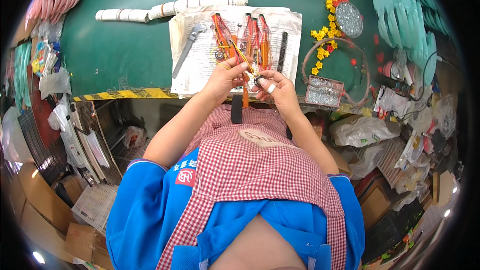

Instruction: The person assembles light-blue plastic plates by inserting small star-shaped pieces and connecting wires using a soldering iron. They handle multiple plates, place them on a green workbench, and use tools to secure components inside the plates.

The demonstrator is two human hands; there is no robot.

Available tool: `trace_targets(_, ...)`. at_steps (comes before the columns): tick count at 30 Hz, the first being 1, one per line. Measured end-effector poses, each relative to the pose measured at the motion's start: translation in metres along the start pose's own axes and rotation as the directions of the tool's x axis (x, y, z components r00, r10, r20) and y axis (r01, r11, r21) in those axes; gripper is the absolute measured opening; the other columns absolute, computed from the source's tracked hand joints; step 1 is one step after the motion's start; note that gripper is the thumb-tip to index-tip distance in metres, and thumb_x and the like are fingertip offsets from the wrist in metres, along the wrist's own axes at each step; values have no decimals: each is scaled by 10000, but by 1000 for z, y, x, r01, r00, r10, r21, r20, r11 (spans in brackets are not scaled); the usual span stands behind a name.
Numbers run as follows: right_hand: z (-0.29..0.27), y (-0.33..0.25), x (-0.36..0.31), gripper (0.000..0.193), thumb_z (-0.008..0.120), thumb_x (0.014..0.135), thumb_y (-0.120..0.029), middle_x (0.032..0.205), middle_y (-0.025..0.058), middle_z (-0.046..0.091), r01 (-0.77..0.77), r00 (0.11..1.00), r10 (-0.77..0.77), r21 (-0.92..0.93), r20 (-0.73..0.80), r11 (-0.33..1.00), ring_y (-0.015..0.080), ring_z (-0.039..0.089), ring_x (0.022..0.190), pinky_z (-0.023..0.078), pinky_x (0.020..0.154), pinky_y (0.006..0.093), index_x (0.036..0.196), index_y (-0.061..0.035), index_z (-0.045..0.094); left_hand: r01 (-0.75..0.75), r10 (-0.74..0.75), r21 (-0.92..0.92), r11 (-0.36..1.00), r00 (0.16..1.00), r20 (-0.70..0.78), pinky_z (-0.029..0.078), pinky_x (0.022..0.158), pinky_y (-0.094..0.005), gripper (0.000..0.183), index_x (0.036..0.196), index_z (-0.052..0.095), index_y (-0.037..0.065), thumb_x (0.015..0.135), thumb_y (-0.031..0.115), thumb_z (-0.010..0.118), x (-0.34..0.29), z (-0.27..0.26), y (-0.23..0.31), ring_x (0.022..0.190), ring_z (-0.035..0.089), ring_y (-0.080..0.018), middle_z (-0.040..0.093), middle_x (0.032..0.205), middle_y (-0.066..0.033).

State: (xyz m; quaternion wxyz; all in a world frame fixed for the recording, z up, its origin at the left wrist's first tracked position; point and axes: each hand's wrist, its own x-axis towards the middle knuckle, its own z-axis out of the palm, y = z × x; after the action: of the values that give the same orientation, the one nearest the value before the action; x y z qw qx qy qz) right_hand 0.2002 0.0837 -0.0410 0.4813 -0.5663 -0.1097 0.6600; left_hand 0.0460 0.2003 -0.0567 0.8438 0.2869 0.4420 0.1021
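Note:
Over the front edge of the paper sheets, my left hand (223, 81) pinches a bundle of thin red and yellow wires (240, 55). A narrow orange strip (245, 98) hangs below its fingers. Close beside it, my right hand (280, 93), with a white band around one finger, grips a small round black part (259, 80) at the wire ends. Several more orange strips with red wires (264, 45) lie on the printed sheets (184, 81) just beyond my hands. A grey caliper-like tool (188, 50) rests at left, and a black bar (282, 52) at right.
A rolled white paper length (197, 5) lies at the back of the green table (120, 65). Yellow flower-shaped pieces (320, 35), a round dish (348, 19) and a square box (324, 91) of glittery bits sit right. Teal pieces (405, 17) hang at far right, pink ones (55, 0) far left.

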Motion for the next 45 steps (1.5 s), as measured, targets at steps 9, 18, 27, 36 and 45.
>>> trace_targets(9,-64,31,-23,293,559,978,-196,1003,90,689,115,984,-118,-29,-137,993,109,633,874,493,756,239,1202,-10,586,-18,24,98,995,998,-61,459,539,-200,196,1009,605,109,1007,274,500,31,36,-13,615,581,-41,678,797,2)
trace_targets(18,-222,209,-71,197,574,926,-145,812,72,692,-206,771,67,-148,-633,967,135,625,686,497,628,270,1020,-10,682,-225,460,503,834,787,-411,390,964,-361,530,1413,400,32,962,260,563,75,34,-60,1187,473,-230,495,1303,-114)
trace_targets(27,-278,331,-52,287,584,840,-225,1087,189,664,-652,758,206,-722,-619,233,352,611,1054,484,902,443,1073,-103,699,-403,437,904,-145,793,424,294,1069,-473,562,1348,484,92,822,138,678,68,12,-99,1309,393,-343,454,1401,-129)
trace_targets(36,-325,401,30,398,556,865,-307,1477,149,403,-585,804,221,-801,-551,131,279,351,1384,256,1147,403,1178,-95,681,-310,391,736,-602,689,611,279,1065,-514,400,1164,687,204,784,322,647,89,-38,-140,1317,364,-337,437,1421,-84)
trace_targets(45,-354,380,6,381,553,865,-307,1420,150,447,-676,714,384,-719,-586,160,283,397,1334,292,1112,406,1147,-90,689,-358,368,713,-603,669,646,265,1038,-564,410,1129,683,208,757,362,605,85,-58,-152,1356,285,-350,360,1475,-85)
